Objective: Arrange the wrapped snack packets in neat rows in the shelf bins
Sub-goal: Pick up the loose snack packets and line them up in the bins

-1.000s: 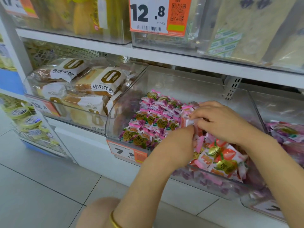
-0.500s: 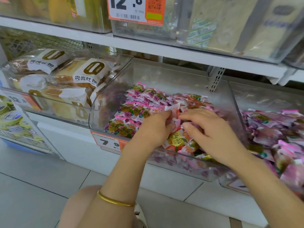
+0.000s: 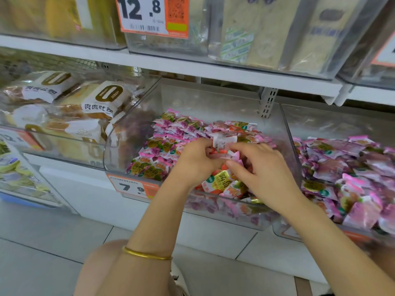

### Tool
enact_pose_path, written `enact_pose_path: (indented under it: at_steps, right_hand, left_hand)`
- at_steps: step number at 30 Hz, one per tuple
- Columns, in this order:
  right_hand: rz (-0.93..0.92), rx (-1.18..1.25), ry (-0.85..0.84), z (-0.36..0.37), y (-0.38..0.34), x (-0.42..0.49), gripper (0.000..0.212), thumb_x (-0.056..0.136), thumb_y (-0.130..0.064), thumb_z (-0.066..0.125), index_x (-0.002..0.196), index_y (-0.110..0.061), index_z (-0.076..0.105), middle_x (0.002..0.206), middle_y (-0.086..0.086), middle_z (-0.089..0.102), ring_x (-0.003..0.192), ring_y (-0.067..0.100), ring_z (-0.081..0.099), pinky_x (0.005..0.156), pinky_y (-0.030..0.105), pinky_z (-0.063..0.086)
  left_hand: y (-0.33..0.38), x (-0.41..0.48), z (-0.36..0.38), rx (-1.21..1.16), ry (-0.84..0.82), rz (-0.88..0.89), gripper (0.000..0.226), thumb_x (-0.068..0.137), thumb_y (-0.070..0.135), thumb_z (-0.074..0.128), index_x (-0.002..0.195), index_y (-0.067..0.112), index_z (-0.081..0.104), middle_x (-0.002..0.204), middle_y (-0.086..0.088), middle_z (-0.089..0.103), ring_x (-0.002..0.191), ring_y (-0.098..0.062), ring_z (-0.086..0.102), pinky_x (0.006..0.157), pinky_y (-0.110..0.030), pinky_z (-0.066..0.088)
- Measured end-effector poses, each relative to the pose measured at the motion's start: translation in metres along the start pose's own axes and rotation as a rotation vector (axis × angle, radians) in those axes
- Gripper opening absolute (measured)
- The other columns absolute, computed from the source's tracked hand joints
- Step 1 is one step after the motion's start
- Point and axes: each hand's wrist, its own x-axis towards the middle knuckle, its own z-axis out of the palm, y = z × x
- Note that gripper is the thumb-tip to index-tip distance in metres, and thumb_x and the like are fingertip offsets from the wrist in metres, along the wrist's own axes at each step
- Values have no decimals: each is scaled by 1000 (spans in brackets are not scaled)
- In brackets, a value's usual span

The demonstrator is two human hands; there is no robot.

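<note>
Crinkly pink packets, clear bin

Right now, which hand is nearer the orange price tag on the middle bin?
Left. The left hand sits just above and right of the price tag; the right hand is farther right, beyond it.

We see a floor of pale grey tiles with dark seams at the near left. A white shelf runs across the far side, left to right, with a slotted metal upright under it. Lower down, a plain white base panel meets the floor. The light is even and soft.
</note>
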Motion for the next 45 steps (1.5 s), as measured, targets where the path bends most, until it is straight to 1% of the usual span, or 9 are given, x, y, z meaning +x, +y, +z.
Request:
enact_pose_path:
  at_steps: [3,9,13,18,30,33,35,41,45]
  right_hand:
    - [62,157,-13,-2,0,2,53,87,-37,56,137,-28,40,72,-17,52,79,15,53,77,35,43]
    - [165,404,-1,-6,6,11,49,86,-18,65,130,-32,50,79,-24,47,84,7,50,79,24,42]
    - [222,386,114,1,0,16,45,88,-13,62,129,-29,51,81,-20,50,81,11,54,81,29,47]
    - [240,315,168,9,-1,19,47,91,-11,57,131,-34,46,129,-6,55,84,21,67,81,41,54]
    - [277,376,178,10,-1,18,48,90,-12,58,131,-35,46,111,-2,62,82,22,65,81,43,53]
    - [290,412,206,8,-1,19,47,90,-11,58,130,-34,47,98,-8,55,78,16,64,80,38,53]
    - [289,411,240,7,0,20,47,89,-10,59,130,-32,48,94,-8,51,69,4,55,76,31,49]
    - [286,204,163,-5,4,27,42,88,-21,56,128,-32,49,97,1,63,71,14,58,67,29,47]
    - [265,-147,16,-15,2,29,37,90,-26,51,127,-27,54,118,8,49,111,29,48,79,32,43]
  left_hand:
    - [2,-1,4,-154,-1,39,28,86,-3,61,90,25,63,74,8,62,58,12,57,62,-8,49]
    - [5,3,-15,-139,-26,18,34,95,-2,44,121,12,62,101,4,67,82,6,60,69,-2,46]
    - [-14,16,-46,214,246,-9,36,92,3,53,127,11,58,131,-6,58,119,-16,53,97,-20,42]
    - [-31,16,-58,512,-181,-199,69,84,26,69,144,19,37,149,-3,39,137,-23,34,112,-35,28]
    - [-29,9,-54,619,-253,-245,67,79,20,74,137,13,42,135,-7,49,118,-23,50,92,-27,42]
    - [-27,9,-56,616,-158,-165,26,79,21,73,93,11,54,93,-7,54,79,-16,50,62,-20,37]
    - [-25,6,-58,534,-52,-124,34,81,21,72,73,9,41,69,-1,38,63,-16,36,50,-23,25]
    - [-14,4,-52,96,142,-35,30,84,30,68,96,5,59,85,-15,61,72,-24,56,66,-33,46]
    - [-2,8,-40,-71,102,-40,62,70,50,70,105,1,59,102,-30,62,85,-32,62,87,-56,48]
